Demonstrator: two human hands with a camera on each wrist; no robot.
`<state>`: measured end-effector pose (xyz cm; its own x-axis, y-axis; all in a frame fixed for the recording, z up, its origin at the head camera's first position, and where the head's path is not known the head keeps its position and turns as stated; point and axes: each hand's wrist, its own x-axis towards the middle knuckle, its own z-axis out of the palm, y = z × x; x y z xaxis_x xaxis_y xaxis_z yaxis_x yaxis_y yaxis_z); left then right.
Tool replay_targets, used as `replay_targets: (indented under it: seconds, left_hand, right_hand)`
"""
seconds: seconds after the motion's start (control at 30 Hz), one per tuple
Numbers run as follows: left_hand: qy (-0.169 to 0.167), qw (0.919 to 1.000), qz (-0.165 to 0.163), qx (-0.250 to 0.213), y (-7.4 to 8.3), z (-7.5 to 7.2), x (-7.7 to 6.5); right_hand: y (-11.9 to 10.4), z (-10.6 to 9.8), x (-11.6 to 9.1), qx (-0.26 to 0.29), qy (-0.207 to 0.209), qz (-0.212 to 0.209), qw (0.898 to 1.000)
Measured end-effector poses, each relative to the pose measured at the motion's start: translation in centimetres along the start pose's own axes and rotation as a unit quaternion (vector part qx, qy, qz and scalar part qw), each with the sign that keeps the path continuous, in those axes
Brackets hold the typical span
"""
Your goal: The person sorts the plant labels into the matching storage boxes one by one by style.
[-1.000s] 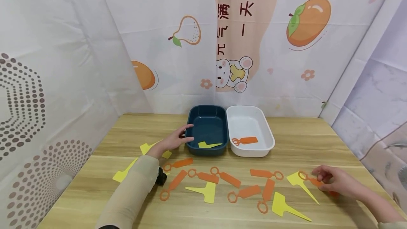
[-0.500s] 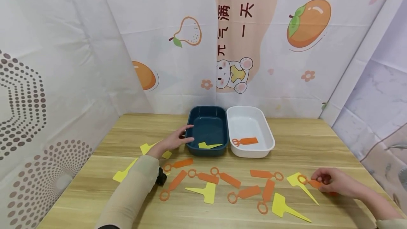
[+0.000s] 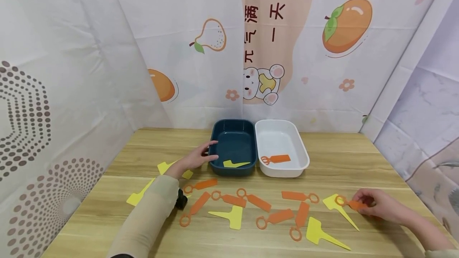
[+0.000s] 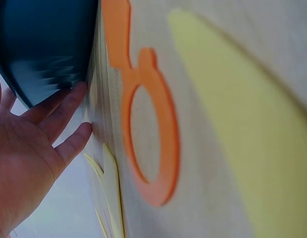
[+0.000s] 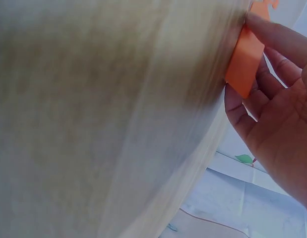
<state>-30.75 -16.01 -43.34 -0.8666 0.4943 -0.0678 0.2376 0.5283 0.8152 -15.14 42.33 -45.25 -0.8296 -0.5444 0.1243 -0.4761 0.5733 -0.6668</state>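
At the right of the table, my right hand (image 3: 381,206) pinches an orange ring tag (image 3: 355,205) between thumb and fingers. In the right wrist view the tag's flat plate (image 5: 246,62) stands tilted off the wood, its lower corner by a fingertip. My left hand (image 3: 195,157) rests against the left side of a dark blue tray (image 3: 234,125), fingers spread and fairly straight. A yellow T-shaped plant label (image 3: 234,164) lies in that tray. The white tray (image 3: 283,124) beside it holds orange ring tags (image 3: 279,158), partly overlapping.
Several orange ring tags (image 3: 259,202) and yellow labels (image 3: 234,218) lie scattered across the front of the table. One yellow label (image 3: 331,202) lies close to the held tag's ring. Some yellow labels (image 3: 165,166) are partly covered by my left arm. A printed curtain (image 3: 201,102) hangs behind.
My right fingers have closed on the orange ring tag, which has shifted very slightly. The left hand and both trays stay in place.
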Motion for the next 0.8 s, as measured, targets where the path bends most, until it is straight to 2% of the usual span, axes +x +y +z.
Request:
replay_targets:
  seconds: [0.23, 0.4, 0.5, 0.63, 0.8]
  left_hand:
    - [0.0, 1.0, 0.0, -0.002, -0.2, 0.1, 0.1]
    - [-0.002, 1.0, 0.002, -0.004, -0.2, 0.0, 0.1]
    - [-0.003, 1.0, 0.002, -0.003, -0.2, -0.1, 0.1]
    - [-0.002, 1.0, 0.005, 0.002, -0.2, -0.1, 0.1]
    - [0.0, 1.0, 0.007, 0.004, -0.2, 0.0, 0.1]
  right_hand:
    - [-0.3, -0.1, 0.1, 0.047, -0.005, 0.017, 0.999]
    - [-0.6, -0.3, 0.7, -0.004, 0.033, -0.007, 0.999]
    - [-0.9, -0.7, 1.3, 0.006, 0.043, -0.009, 0.999]
    - [-1.7, -1.5, 2.5, 0.032, 0.038, 0.009, 0.999]
    - [-3.3, -2.5, 4.6, -0.004, 0.043, 0.025, 0.999]
